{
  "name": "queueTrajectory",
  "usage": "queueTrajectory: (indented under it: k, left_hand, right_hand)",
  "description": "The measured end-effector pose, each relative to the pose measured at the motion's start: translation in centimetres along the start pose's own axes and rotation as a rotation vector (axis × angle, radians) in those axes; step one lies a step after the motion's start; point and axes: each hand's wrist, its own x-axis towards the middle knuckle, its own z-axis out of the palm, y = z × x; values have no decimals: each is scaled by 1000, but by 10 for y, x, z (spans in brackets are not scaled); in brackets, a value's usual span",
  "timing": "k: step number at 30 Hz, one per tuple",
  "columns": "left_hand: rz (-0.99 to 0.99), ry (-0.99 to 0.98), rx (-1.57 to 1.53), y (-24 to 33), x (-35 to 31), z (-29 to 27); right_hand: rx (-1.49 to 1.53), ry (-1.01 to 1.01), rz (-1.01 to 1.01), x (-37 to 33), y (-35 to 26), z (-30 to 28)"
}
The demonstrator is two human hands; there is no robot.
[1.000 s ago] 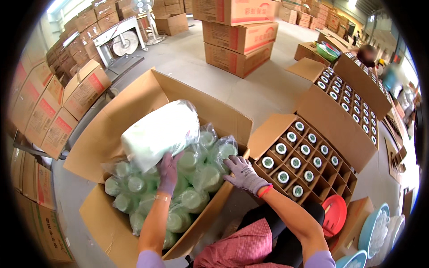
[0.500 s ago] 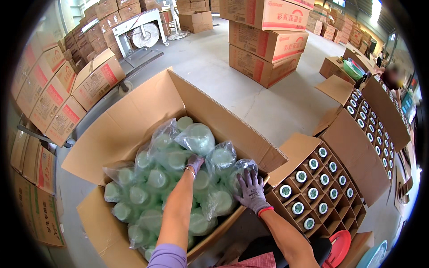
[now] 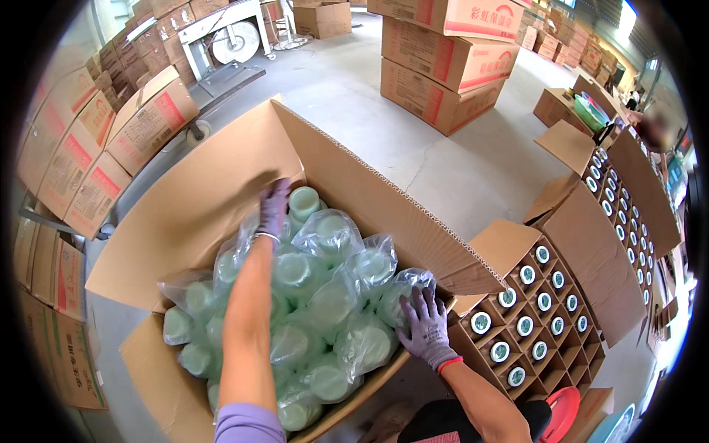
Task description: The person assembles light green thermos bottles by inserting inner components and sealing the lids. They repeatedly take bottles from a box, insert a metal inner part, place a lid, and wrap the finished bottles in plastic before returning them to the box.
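A large open cardboard box (image 3: 369, 177) in front of me holds many pale green, translucent, round-ended containers (image 3: 294, 270), several of them wrapped in clear plastic bags. My left hand (image 3: 274, 207), in a purple-grey glove, is over the far part of the pile with its fingers stretched out. An unwrapped pale green container (image 3: 303, 201) sits right beside it. My right hand (image 3: 426, 325), gloved the same way, rests with fingers spread on a bagged container (image 3: 395, 301) by the box's right edge. Neither hand grips anything that I can see.
Right of the box stands a divided carton (image 3: 565, 354) with white-rimmed round tops in many cells. Another filled carton (image 3: 620, 214) lies beyond it. Stacked boxes (image 3: 443, 74) stand ahead, more cartons (image 3: 148, 118) at left. A red plastic stool-like item (image 3: 563, 413) is near my right arm.
My left hand has moved from the middle of the pile toward the box's far left corner, and its fingers have straightened. My right hand stays spread on the bagged container. The view has shifted slightly.
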Motion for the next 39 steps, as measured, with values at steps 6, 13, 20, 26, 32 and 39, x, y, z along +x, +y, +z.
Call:
queueTrajectory:
  k: [6, 13, 20, 26, 32, 39]
  left_hand:
    - [-54, 114, 867, -30, 49, -147]
    - [-38, -289, 1750, -38, 45, -49]
    - [-332, -398, 1724, -122, 59, -66]
    - [95, -334, 1726, -116, 67, -129]
    - [475, -148, 1262, -16, 60, -124]
    - [387, -193, 453, 195, -61, -56]
  right_hand:
    - [70, 52, -49, 8, -11, -3]
    - [52, 44, -41, 8, -7, -1]
    - [41, -112, 27, -2, -1, -4]
    - [92, 67, -81, 6, -6, -1]
    - [86, 39, -38, 2, -10, 5]
    - [173, -111, 64, 3, -7, -9]
